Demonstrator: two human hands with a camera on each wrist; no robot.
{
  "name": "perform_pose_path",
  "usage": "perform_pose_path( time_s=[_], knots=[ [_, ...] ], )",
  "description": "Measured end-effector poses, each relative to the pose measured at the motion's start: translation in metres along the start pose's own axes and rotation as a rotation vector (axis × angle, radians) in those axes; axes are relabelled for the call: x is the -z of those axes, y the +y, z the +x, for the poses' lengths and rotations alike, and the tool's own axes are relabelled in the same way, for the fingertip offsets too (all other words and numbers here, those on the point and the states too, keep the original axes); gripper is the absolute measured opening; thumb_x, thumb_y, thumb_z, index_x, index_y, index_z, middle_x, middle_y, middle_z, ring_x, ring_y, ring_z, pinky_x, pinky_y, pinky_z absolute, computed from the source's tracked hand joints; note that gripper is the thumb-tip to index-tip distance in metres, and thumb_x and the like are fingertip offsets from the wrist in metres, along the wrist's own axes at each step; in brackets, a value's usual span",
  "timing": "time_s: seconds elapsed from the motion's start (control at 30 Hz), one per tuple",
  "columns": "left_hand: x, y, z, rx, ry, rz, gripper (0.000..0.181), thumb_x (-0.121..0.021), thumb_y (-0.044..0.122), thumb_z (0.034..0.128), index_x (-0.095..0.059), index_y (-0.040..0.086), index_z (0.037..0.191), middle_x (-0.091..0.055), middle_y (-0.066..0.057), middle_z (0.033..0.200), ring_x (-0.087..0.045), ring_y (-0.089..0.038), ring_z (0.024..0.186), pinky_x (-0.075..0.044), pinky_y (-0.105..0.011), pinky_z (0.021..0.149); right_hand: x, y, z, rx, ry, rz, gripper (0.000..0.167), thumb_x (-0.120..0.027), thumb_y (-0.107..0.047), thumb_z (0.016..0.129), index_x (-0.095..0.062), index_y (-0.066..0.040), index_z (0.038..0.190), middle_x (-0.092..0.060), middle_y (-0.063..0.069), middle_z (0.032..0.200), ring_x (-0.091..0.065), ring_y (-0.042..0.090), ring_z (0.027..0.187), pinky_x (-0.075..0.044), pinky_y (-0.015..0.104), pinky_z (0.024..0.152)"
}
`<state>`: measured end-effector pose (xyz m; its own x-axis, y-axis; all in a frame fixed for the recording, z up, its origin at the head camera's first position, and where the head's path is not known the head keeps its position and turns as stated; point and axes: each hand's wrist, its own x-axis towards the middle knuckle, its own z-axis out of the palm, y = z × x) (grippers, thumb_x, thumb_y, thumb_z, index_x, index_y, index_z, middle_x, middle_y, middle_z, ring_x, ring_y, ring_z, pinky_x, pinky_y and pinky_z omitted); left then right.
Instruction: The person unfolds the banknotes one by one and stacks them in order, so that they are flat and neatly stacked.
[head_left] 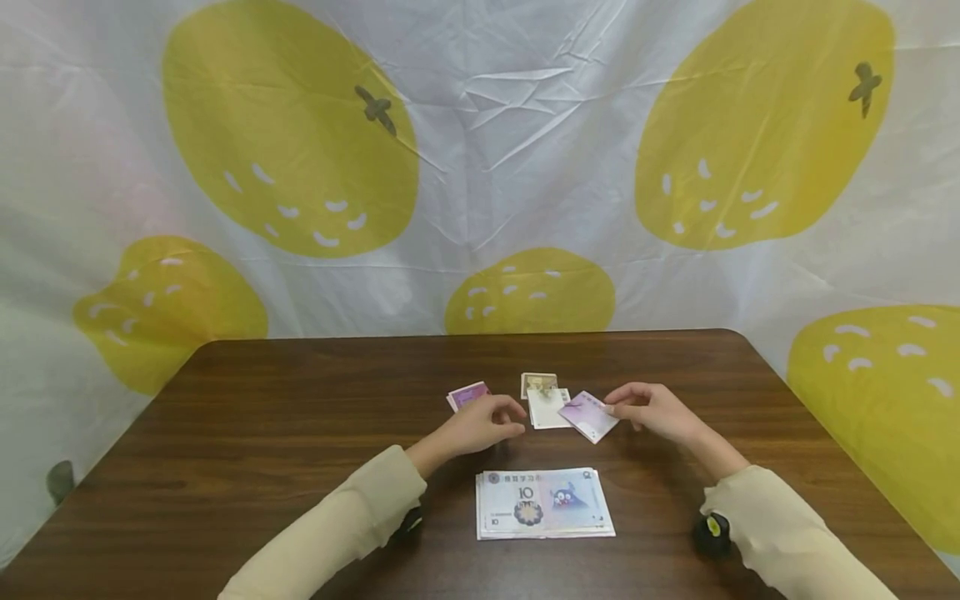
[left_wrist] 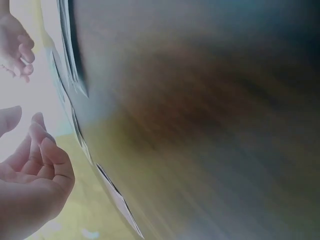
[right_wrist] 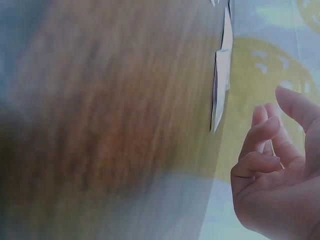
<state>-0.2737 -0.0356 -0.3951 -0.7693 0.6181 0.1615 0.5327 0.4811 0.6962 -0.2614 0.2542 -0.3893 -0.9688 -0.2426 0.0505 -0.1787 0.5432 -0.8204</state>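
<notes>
Purple note (head_left: 587, 417): lies on the table (head_left: 337, 392) at the fingertips of the right hand (head_left: 656, 410), overlapping the edge of a pale note stack (head_left: 548, 410).
Right-hand fingers: loosely bent, gripping nothing; the right wrist view shows them raised apart from the paper.
Left-hand fingers: relaxed and curved, holding nothing; the left hand (head_left: 480, 425) hovers between a magenta note stack (head_left: 467, 393) and the pale one.
Brown note stack (head_left: 537, 381): just behind the pale stack, partly covered by it.
Large note stack (head_left: 546, 504): flat rectangular paper, edges slightly fanned, marked "10", nearest the wearer.
Surfaces: dark, wood-grained tabletop; creased white cloth (head_left: 517, 192) with yellow fruit shapes.
Obscured: magenta stack partly behind the left hand; small print illegible; tabletop blurred and notes edge-on in both wrist views.
</notes>
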Motion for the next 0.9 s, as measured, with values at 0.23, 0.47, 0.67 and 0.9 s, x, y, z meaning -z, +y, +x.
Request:
perform_pose_path(
  time_s=[0.23,0.47,0.67,0.9],
  knots=[
    [-0.006,0.000,0.016,0.048,-0.028,-0.009,0.022,-0.061,0.014,0.0824,-0.062,0.000,0.099,-0.057,0.000,0.067,-0.052,-0.011,0.052,-0.039,-0.022,0.052,0.004,0.008,0.007,-0.073,0.031,0.013,0.029,-0.062,-0.016,0.082,-0.058,0.006,0.101,-0.055,0.011,0.073,-0.046,0.016,0.056,-0.037,0.027,0.051],
    [-0.010,0.002,0.030,0.111,-0.071,-0.013,0.025,-0.059,0.015,0.0840,-0.060,-0.002,0.103,-0.060,-0.006,0.070,-0.055,-0.017,0.052,-0.039,-0.022,0.050,0.005,0.016,0.013,-0.122,0.044,0.033,0.030,-0.063,-0.015,0.081,-0.057,0.008,0.101,-0.054,0.007,0.069,-0.045,0.014,0.054,-0.035,0.024,0.048],
    [-0.012,0.005,0.038,0.135,-0.060,0.049,0.025,-0.061,0.017,0.0822,-0.060,0.002,0.102,-0.054,0.001,0.063,-0.053,-0.014,0.050,-0.038,-0.022,0.050,0.005,0.018,0.015,-0.131,0.015,0.031,0.032,-0.063,-0.011,0.078,-0.055,0.010,0.102,-0.053,0.003,0.067,-0.043,0.013,0.052,-0.033,0.023,0.046],
    [-0.019,0.005,0.047,0.158,-0.045,0.105,0.026,-0.064,0.018,0.0792,-0.061,0.004,0.101,-0.056,0.000,0.069,-0.053,-0.011,0.057,-0.040,-0.023,0.058,0.003,0.020,0.017,-0.109,-0.027,-0.024,0.034,-0.066,-0.009,0.073,-0.057,0.009,0.100,-0.050,-0.002,0.063,-0.042,0.011,0.050,-0.033,0.023,0.045]
  ],
)
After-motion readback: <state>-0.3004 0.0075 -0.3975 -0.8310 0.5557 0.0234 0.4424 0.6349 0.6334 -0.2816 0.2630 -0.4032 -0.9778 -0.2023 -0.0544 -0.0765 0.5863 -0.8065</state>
